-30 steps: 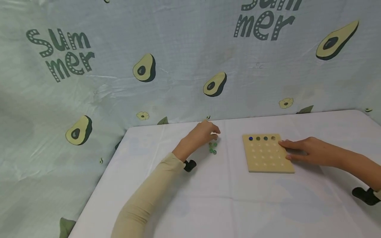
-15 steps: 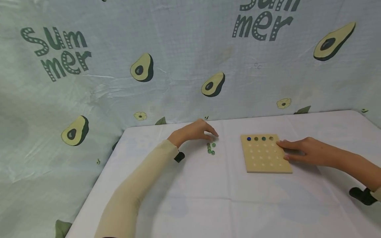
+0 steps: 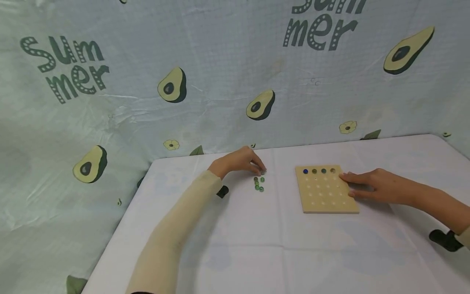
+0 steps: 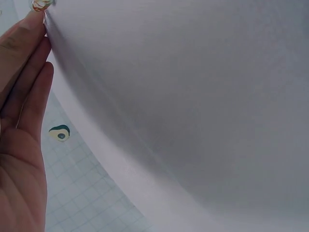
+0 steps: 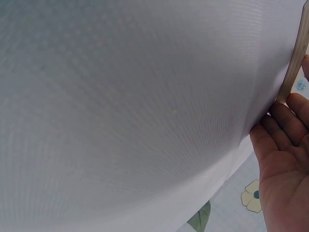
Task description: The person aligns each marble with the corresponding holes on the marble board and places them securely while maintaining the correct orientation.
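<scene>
At the back of the table, my left hand (image 3: 240, 160) reaches down with thumb and fingertips together at a clear glass marble (image 4: 41, 4) with an orange swirl. Just in front of those fingertips lies a small cluster of green glass marbles (image 3: 257, 187). To the right is a square beige board (image 3: 330, 207) with rows of round hollows. Several marbles, one of them dark blue (image 3: 305, 171), sit along its far row. My right hand (image 3: 383, 188) rests against the board's right edge, fingers fairly straight; in the right wrist view its fingertips touch the board's side.
A white cloth covers the table (image 3: 235, 253), its far edge close behind my left hand. Behind it hangs a pale curtain (image 3: 220, 61) printed with avocados and lettering. A black wrist strap piece (image 3: 446, 240) shows by the right sleeve.
My left hand drew back slightly to the left of the cluster, then its fingertips closed on a clear marble behind it. The right hand stays at the board's edge; the view shifts slightly.
</scene>
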Demonstrator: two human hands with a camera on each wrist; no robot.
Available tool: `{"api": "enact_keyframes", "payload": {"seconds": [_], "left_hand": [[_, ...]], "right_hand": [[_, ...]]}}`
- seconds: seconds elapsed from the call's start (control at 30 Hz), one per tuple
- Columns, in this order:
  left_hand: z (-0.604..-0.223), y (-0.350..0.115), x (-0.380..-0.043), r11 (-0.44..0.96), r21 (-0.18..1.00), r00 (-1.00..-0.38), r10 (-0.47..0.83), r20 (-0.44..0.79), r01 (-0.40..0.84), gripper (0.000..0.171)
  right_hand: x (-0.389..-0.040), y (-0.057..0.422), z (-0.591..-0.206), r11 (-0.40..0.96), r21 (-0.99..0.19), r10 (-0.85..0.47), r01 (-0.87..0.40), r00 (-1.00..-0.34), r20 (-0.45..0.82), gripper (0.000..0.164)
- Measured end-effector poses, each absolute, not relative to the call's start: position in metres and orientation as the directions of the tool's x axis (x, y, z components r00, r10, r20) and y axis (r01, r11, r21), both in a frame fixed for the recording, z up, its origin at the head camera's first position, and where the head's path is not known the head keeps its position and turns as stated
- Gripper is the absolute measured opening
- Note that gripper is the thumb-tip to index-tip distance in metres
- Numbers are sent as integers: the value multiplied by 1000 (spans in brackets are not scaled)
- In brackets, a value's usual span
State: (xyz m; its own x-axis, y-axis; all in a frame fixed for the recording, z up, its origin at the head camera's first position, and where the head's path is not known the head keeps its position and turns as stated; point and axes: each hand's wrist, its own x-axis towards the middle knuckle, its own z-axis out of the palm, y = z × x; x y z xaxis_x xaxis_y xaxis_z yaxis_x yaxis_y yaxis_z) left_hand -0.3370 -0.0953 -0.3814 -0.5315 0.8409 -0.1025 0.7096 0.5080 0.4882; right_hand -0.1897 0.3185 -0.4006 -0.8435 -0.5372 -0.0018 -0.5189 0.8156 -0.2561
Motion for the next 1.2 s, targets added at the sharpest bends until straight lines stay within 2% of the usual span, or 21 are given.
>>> {"api": "enact_keyframes", "payload": {"seconds": [0.37, 1.2], "left_hand": [[-380, -93, -337, 540, 495, -574, 813, -96, 681, 20], [-383, -91, -330, 546, 489, -583, 808, -92, 680, 20]], "right_hand": [[-192, 319, -398, 813, -247, -541, -527, -841, 11, 61], [-189, 321, -402, 814, -256, -537, -521, -844, 8, 60]]}}
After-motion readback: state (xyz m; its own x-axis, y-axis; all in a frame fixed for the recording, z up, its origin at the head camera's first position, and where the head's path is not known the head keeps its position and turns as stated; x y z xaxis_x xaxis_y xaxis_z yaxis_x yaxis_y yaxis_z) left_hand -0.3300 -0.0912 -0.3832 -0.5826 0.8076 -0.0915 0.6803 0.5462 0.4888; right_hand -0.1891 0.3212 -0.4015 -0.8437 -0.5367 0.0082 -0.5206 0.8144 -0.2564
